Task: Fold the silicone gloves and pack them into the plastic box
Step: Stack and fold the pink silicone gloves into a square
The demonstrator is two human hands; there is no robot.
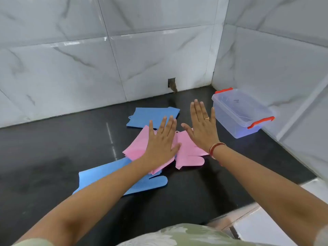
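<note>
Two pink silicone gloves lie overlapping on the black counter: one pink glove [137,148] under my left hand [162,142], the other pink glove [189,155] below my right hand [202,125]. Both hands are flat, fingers apart, holding nothing. A blue glove [150,115] lies behind the pink ones near the wall. Another blue glove [142,185] lies nearer me, partly hidden by my left forearm. The clear plastic box [236,129] with red handles stands open and empty at the right, in the corner.
Marble-look tiled walls close the counter [53,157] at the back and right. A small cut-out in the wall with a stub [173,85] sits behind the gloves. The counter's edge and a white surface [266,228] lie at lower right.
</note>
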